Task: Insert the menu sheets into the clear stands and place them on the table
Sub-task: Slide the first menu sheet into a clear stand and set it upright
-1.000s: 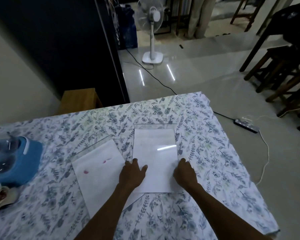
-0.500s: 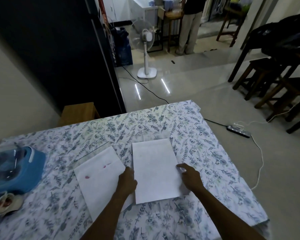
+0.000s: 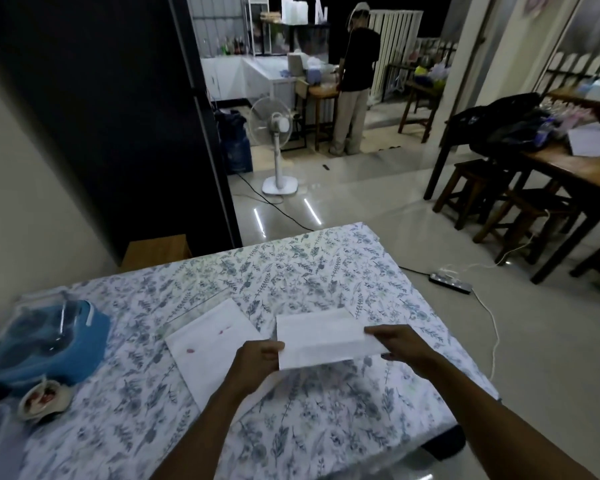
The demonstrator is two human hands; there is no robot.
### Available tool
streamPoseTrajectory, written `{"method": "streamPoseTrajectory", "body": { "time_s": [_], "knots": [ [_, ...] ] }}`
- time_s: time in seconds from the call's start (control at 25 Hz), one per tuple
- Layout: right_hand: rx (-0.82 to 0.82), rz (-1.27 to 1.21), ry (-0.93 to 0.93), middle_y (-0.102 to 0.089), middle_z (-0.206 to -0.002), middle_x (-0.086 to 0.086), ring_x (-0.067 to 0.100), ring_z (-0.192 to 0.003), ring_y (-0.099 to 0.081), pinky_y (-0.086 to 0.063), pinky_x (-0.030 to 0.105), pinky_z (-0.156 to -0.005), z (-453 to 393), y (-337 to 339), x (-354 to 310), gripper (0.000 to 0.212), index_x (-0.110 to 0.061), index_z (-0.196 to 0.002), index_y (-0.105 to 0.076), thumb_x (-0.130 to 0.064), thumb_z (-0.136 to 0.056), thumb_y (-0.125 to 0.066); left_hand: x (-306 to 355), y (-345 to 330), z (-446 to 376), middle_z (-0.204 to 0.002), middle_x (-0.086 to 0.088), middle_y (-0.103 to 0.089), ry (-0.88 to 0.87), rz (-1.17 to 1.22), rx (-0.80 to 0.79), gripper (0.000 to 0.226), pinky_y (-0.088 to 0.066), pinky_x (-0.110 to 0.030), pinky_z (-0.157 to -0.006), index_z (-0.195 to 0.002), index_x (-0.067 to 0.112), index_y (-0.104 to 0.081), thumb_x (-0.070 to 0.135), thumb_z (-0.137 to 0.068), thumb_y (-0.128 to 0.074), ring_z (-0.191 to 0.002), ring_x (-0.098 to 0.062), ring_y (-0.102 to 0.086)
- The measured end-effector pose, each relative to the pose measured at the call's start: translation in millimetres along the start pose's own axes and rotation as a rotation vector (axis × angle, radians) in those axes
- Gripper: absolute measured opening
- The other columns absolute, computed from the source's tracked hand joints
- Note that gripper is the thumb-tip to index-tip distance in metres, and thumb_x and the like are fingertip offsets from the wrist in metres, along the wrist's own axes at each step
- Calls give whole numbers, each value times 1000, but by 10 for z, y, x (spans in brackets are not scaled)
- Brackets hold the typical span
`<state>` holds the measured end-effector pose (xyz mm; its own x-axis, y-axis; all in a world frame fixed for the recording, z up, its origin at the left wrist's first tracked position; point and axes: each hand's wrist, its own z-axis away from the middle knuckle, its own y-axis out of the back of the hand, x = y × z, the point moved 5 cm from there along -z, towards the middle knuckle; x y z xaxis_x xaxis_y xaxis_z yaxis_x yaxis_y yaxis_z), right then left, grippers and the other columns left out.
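Observation:
Both my hands hold a clear stand with a white menu sheet in it, raised off the table and tilted up toward me. My left hand grips its left edge and my right hand pinches its right edge. A second white sheet with small red marks lies flat on the floral tablecloth to the left, inside another clear stand whose edge shows faintly beyond it. My left wrist covers that sheet's near right corner.
A blue container with a clear lid and a small white bowl sit at the table's left. Beyond the table are a standing fan, a power strip with cords on the floor, wooden stools and a table on the right, and a person standing far back.
The right-hand stand with its sheet lay flat on the table under my hands; now both hands have gripped its sides and lifted it, tilting it up. My view has risen.

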<state>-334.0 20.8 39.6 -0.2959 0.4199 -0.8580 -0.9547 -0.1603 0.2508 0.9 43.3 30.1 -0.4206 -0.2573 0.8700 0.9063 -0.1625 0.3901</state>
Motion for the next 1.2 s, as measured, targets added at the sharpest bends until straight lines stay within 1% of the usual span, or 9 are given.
{"method": "streamPoseTrajectory", "body": {
  "time_s": [0.08,0.16,0.28,0.36,0.48,0.6,0.72,0.92,1.2],
  "knots": [
    [57,4,26,-72,-104,6,21,-84,-65,-53,28,-70,-94,38,-241,22,-17,-104,-77,-8,-92,-61,248,85,-60,-100,-1,-74,-90,-36,67,18,-52,-7,-72,-97,14,-77,2,-84,-75,-94,-2,-71],
    [114,49,86,-73,-94,10,20,-80,-65,-53,33,-70,-253,76,-520,15,-23,-96,-77,-16,-90,-66,559,184,-150,-92,5,-72,-209,-126,99,15,-48,-7,-71,-98,12,-78,21,-87,-74,-83,7,-67],
    [164,138,163,-74,-93,15,23,-78,-67,-56,38,-70,-661,78,-873,3,-27,-87,-74,-28,-86,-72,809,376,-489,-90,5,-69,-224,-187,209,28,-54,-31,-78,-95,19,-76,45,-89,-67,-84,-7,-66],
    [219,262,219,-75,-94,10,25,-84,-70,-59,44,-75,-1002,72,-1068,12,-25,-91,-72,-35,-84,-73,877,478,-797,-84,6,-71,-216,-229,270,29,-56,-40,-73,-85,23,-70,50,-91,-61,-78,-11,-67],
    [238,407,294,-76,-94,7,19,-81,-69,-58,41,-74,-1429,32,-1268,29,-19,-103,-71,-41,-84,-70,937,558,-1151,-81,5,-72,-176,-238,381,32,-56,-44,-65,-81,23,-62,51,-94,-55,-71,-12,-66],
    [214,455,311,-73,-87,4,16,-75,-63,-47,27,-61,-1730,0,-1346,25,-16,-104,-68,-34,-88,-69,926,553,-1415,-82,7,-72,-151,-196,447,25,-56,-40,-65,-83,21,-61,44,-94,-59,-73,-8,-66],
    [178,501,332,-68,-86,0,16,-81,-63,-41,20,-58,-1941,-21,-1379,22,-16,-105,-67,-31,-88,-68,887,528,-1556,-90,7,-74,-133,-172,478,21,-58,-36,-69,-96,20,-66,41,-94,-62,-81,-9,-69],
    [136,520,331,-71,-88,5,18,-79,-63,-40,23,-57,-2178,-34,-1365,26,-15,-105,-66,-32,-86,-70,869,558,-1725,-89,4,-74,-112,-222,504,31,-60,-43,-70,-100,17,-66,47,-94,-58,-78,-13,-69],
    [80,512,316,-70,-83,0,14,-74,-65,-51,31,-61,-2282,-48,-1331,25,-17,-102,-66,-37,-86,-68,808,521,-1828,-99,1,-75,-76,-216,513,27,-60,-39,-71,-102,19,-66,43,-95,-58,-84,-14,-69]
  ]
}}
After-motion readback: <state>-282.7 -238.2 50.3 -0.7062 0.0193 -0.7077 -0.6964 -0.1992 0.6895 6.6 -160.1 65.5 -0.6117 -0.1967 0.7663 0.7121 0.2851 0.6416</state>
